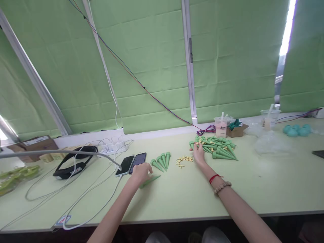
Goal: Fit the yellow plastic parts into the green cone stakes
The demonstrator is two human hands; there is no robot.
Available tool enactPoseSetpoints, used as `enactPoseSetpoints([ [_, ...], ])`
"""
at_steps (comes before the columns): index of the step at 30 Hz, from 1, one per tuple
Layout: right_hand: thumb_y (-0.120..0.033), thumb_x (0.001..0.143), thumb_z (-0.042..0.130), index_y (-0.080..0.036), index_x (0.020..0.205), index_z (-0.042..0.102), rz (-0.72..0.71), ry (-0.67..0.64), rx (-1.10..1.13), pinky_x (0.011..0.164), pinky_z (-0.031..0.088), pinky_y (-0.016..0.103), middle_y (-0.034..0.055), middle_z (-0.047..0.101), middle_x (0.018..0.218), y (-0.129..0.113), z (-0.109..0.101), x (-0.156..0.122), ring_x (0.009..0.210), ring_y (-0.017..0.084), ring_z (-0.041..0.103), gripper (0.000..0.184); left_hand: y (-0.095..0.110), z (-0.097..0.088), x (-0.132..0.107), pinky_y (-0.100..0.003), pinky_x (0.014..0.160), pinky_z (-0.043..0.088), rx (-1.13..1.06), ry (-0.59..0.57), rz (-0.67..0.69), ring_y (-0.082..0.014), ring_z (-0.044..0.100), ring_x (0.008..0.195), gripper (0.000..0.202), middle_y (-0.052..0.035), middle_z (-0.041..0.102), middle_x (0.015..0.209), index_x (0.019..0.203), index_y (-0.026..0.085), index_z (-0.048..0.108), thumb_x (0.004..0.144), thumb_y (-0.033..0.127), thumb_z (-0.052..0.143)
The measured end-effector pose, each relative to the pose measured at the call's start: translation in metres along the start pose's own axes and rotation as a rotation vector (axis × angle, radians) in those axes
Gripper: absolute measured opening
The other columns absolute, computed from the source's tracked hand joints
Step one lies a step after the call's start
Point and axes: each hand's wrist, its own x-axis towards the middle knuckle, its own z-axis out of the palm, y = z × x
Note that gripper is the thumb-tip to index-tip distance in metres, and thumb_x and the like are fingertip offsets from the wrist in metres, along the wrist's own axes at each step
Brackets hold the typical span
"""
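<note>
My left hand (140, 172) is closed on the wide end of a green plastic cone spike (150, 181) that lies on the pale green table (177, 195). A row of several similar green cones (161, 161) lies just beyond it. My right hand (198, 152) reaches forward to the near edge of a big pile of green cones (217, 148), with its fingers curled over one of them. Small yellow clips (184, 161) are scattered between the row and the pile. A red string and a bead bracelet sit on my right wrist.
Two phones (131, 164) lie left of the cones, one on a white cable. A black headset (73, 162), a power strip and cables are further left. Behind the pile stand a pink drink cup (220, 127), a small cardboard box (236, 130), a clear cup and teal caps (296, 130).
</note>
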Motion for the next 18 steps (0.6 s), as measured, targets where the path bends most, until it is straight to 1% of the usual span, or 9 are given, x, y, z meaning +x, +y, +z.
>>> enactPoseSetpoints([
  [1,-0.043,0.08,0.036,-0.012,0.108,0.05,0.009,-0.012,0.004,0.052,0.037,0.025,0.0026,0.063,0.061,0.0,0.0,-0.001,0.043,0.013,0.047,0.044,-0.001,0.005,0.0,-0.031,0.073,0.04,0.032,-0.01,0.02,-0.024,0.06,0.091,0.024,-0.0061,0.065,0.098,0.089,0.022,0.068,0.069,0.015,0.056],
  [2,-0.043,0.08,0.036,-0.012,0.109,0.05,0.022,-0.025,0.006,0.052,0.038,0.025,0.0028,0.063,0.063,0.0,-0.001,-0.002,0.043,0.013,0.048,0.044,0.0,0.01,0.002,-0.031,0.072,0.04,0.056,0.007,0.038,-0.0237,0.06,0.091,0.026,-0.0061,0.065,0.096,0.089,0.022,0.068,0.071,0.012,0.052],
  [4,-0.043,0.081,0.036,-0.012,0.109,0.05,0.038,-0.037,0.001,0.051,0.038,0.025,0.0037,0.063,0.069,-0.002,-0.002,-0.003,0.043,0.012,0.048,0.044,0.002,0.02,0.008,-0.029,0.069,0.04,0.108,0.062,0.094,-0.0238,0.059,0.094,0.031,-0.0067,0.064,0.099,0.091,0.022,0.067,0.071,0.008,0.049],
  [6,-0.043,0.08,0.036,-0.012,0.108,0.051,0.053,-0.02,-0.018,0.05,0.039,0.025,0.0053,0.063,0.075,-0.004,-0.003,-0.003,0.043,0.012,0.049,0.044,0.005,0.028,0.014,-0.027,0.064,0.039,0.145,0.112,0.14,-0.023,0.058,0.093,0.032,-0.0073,0.062,0.098,0.085,0.022,0.067,0.074,0.005,0.042],
  [9,-0.041,0.079,0.039,-0.011,0.107,0.054,0.093,0.029,-0.045,0.047,0.04,0.024,0.0094,0.063,0.09,-0.009,-0.005,-0.001,0.046,0.011,0.052,0.044,0.01,0.036,0.022,-0.024,0.058,0.035,0.09,0.182,0.197,-0.0211,0.056,0.093,0.03,-0.006,0.061,0.095,0.08,0.022,0.066,0.078,0.009,0.039],
  [11,-0.04,0.077,0.043,-0.011,0.102,0.057,0.112,0.044,-0.057,0.044,0.041,0.023,0.0111,0.062,0.097,-0.01,-0.006,0.001,0.048,0.011,0.053,0.041,0.011,0.038,0.027,-0.024,0.057,0.033,0.008,0.213,0.221,-0.0203,0.056,0.094,0.028,-0.0049,0.06,0.094,0.081,0.022,0.067,0.08,0.013,0.04],
  [13,-0.04,0.074,0.047,-0.011,0.094,0.06,0.135,0.034,-0.039,0.043,0.042,0.022,0.0112,0.064,0.094,-0.009,-0.007,0.003,0.05,0.011,0.055,0.038,0.011,0.039,0.032,-0.024,0.058,0.033,-0.083,0.246,0.228,-0.0197,0.056,0.093,0.028,-0.0041,0.06,0.096,0.084,0.023,0.067,0.08,0.015,0.041],
  [15,-0.038,0.071,0.052,-0.01,0.086,0.062,0.158,0.016,0.018,0.044,0.044,0.021,0.0112,0.066,0.087,-0.008,-0.007,0.005,0.055,0.014,0.059,0.033,0.01,0.037,0.036,-0.025,0.06,0.033,-0.144,0.278,0.224,-0.0195,0.058,0.089,0.028,-0.0037,0.061,0.097,0.085,0.022,0.068,0.079,0.015,0.042],
  [18,-0.034,0.066,0.057,-0.009,0.08,0.062,0.172,-0.02,0.096,0.048,0.047,0.022,0.0121,0.067,0.08,-0.008,-0.005,0.005,0.065,0.018,0.064,0.029,0.016,0.027,0.039,-0.025,0.061,0.035,-0.189,0.321,0.187,-0.0198,0.06,0.085,0.029,-0.0042,0.061,0.101,0.091,0.022,0.066,0.075,0.013,0.045],
])
